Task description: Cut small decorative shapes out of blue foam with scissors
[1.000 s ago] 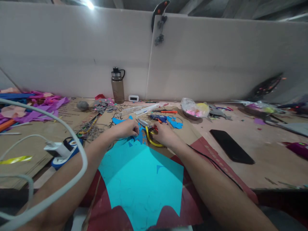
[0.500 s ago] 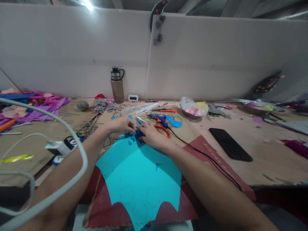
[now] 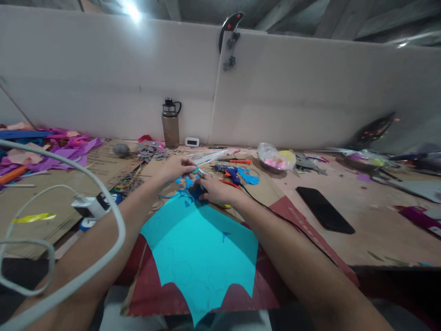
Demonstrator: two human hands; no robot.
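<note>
left hand (image 3: 182,169) pinches turquoise scrap (image 3: 196,170), grip of right hand (image 3: 214,189) unclear; cutouts (image 3: 248,176) lie rightward, outlined sheet (image 3: 200,243) below fingers seems uncut inside

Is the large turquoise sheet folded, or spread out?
Spread out: the turquoise sheet lies open across the red cardboard, its curved edges visible.

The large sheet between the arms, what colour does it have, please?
The sheet is bright turquoise, with faint curved lines; the head view shows it best.
</note>
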